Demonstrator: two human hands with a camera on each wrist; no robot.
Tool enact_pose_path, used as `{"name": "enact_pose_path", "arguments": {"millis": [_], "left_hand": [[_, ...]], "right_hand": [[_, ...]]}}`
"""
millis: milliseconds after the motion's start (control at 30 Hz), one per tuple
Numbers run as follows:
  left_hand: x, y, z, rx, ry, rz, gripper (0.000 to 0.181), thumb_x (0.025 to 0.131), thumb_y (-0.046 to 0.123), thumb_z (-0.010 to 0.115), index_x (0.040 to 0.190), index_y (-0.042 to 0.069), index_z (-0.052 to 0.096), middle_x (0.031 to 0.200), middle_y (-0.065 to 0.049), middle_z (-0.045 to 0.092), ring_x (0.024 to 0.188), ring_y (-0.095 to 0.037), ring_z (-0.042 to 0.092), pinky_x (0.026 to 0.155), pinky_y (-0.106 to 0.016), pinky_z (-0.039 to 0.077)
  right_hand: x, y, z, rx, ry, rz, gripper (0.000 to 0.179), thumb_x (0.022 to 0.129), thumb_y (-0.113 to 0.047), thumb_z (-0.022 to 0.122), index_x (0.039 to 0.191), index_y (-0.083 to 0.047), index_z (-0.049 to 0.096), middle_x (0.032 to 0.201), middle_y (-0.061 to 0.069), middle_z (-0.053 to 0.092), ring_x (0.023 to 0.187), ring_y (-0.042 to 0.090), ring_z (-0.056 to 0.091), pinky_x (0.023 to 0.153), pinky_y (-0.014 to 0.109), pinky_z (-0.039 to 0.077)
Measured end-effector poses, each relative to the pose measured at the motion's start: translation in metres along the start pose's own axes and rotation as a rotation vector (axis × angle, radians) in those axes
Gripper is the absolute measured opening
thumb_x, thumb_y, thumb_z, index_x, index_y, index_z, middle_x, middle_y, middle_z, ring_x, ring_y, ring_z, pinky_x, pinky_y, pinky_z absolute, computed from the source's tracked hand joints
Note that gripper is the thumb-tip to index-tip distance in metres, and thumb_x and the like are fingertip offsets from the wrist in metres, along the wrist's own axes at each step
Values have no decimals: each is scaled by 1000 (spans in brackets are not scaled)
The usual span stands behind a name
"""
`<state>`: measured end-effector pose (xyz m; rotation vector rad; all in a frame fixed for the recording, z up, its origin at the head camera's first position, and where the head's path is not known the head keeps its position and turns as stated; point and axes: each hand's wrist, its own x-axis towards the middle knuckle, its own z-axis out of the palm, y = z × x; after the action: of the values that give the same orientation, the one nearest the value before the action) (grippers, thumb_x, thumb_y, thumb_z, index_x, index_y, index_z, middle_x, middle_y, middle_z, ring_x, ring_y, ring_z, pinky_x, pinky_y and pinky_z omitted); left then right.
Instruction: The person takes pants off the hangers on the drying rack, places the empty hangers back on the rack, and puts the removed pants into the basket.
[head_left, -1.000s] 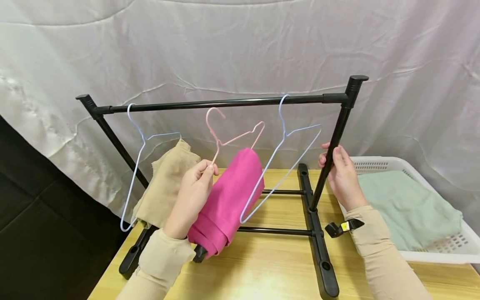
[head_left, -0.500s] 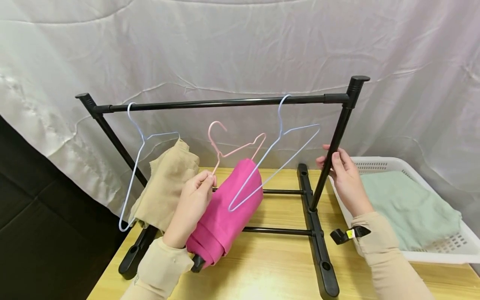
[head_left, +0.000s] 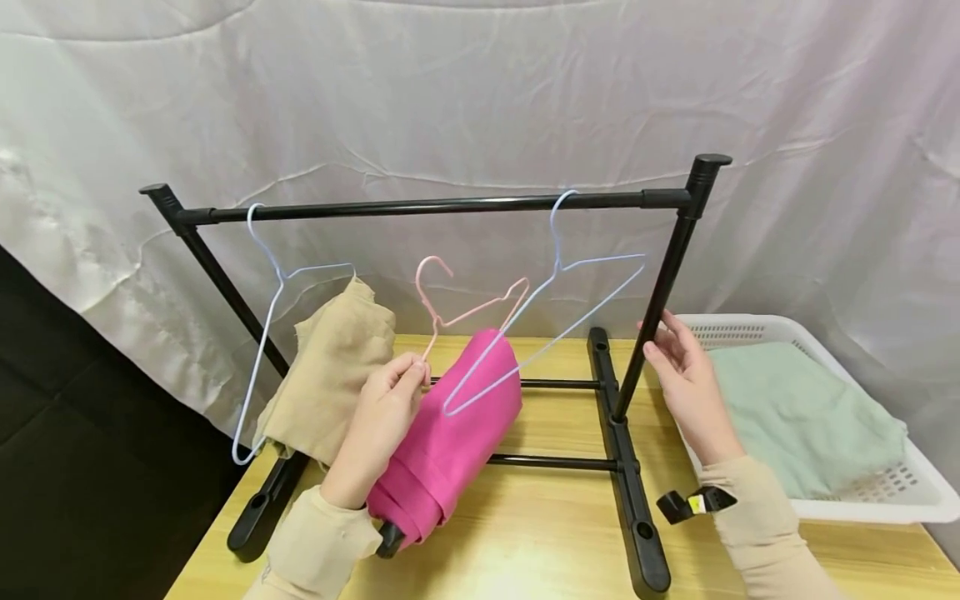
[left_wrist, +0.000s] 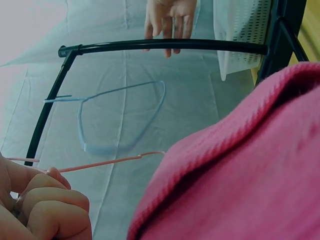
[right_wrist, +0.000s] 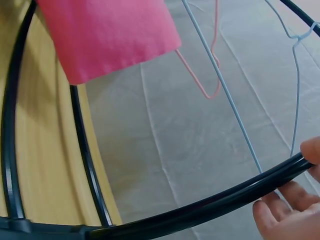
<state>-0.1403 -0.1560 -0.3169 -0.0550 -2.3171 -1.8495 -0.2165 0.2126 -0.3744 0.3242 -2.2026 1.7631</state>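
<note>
Pink hanger (head_left: 474,311) is being held by the left hand (head_left: 382,425) below the top bar of the rack (head_left: 427,207). The left thumb and fingers are closing together on a thin side of the hanger, pinching it under the neck. Its hook is pointing upward, lying apart from the bar in the head view. A bright pink cloth (head_left: 450,450) is hanging folded over the hanger, sloping down between the rack's two sides.

The right hand (head_left: 692,396) is lingering at the rack's right post, its fingers reaching loosely behind it and its thumb standing apart from them; whether they are touching the post, I cannot tell.

Near the rack's right end, a blue hanger (head_left: 557,268) is hanging from the top bar, its lower corner crossing in front of the pink cloth in the head view. Toward the rack's left end, a second blue hanger (head_left: 281,279) is hanging, carrying a folded beige cloth (head_left: 330,375). Right of the rack, a white basket (head_left: 862,510) is holding a pale green cloth (head_left: 802,417). The tabletop (head_left: 540,517) is supporting the rack, and behind the rack a pale curtain (head_left: 450,100) is hanging.
</note>
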Motion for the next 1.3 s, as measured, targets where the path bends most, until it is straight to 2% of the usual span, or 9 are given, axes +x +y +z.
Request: {"name": "enact_pose_path", "arguments": {"millis": [100,200,333,433,567,667,900,1100,1300], "left_hand": [[-2,0,0,7,-4,2,27,113,12,46,95,-5,57,63,4,30,56,-9,27,55,-22,23],[-3,-1,0,0,-6,4,27,113,12,47,95,-5,57,62,4,30,55,-9,27,54,-22,23],[-3,-3,1,-8,-1,7,26,113,11,47,95,-6,57,62,3,29,55,-9,27,54,-22,23],[-4,-3,3,-11,-1,3,26,113,10,46,97,-8,57,63,4,30,55,-9,27,54,-21,23],[-5,-2,4,-15,-3,2,26,113,9,46,98,-9,57,62,4,29,55,-9,26,54,-21,22],[-6,-2,5,-21,-9,4,25,112,9,46,98,-10,57,62,3,29,55,-9,26,53,-21,22],[-7,-2,7,-20,-25,17,27,112,10,47,98,-10,57,62,3,29,55,-8,26,54,-21,22],[-9,-2,7,-17,-32,22,27,112,11,48,95,-8,57,62,2,29,54,-8,26,53,-21,22],[-11,0,9,-47,-46,23,26,112,9,47,96,-9,56,62,2,28,54,-8,25,52,-21,21]], "right_hand": [[-8,1,3,3,49,44,58,114,-17,52,167,-9,31,154,23,51,123,-7,52,104,2,41],[-16,1,7,75,108,104,53,112,-10,55,161,-7,35,147,13,54,123,-2,55,103,4,44],[-26,0,13,202,195,187,45,109,-3,57,146,-14,35,132,-1,56,122,5,59,100,6,49],[-34,-1,18,288,202,214,40,109,-2,58,137,-19,36,122,-6,62,115,6,63,95,9,53],[-45,0,25,441,112,225,34,109,-2,57,133,-15,36,111,-11,71,104,3,70,89,15,58],[-53,0,33,489,33,260,34,110,-2,56,136,-10,35,111,-9,71,103,4,71,90,19,60],[-69,1,60,424,-101,412,48,108,-4,56,148,-3,29,122,1,63,110,6,70,101,22,58],[-89,7,90,437,-226,498,55,109,-7,55,155,2,26,134,15,63,113,12,70,107,29,57],[-100,15,110,485,-350,580,67,109,-17,58,160,5,20,154,34,49,138,30,61,122,41,47]]}}
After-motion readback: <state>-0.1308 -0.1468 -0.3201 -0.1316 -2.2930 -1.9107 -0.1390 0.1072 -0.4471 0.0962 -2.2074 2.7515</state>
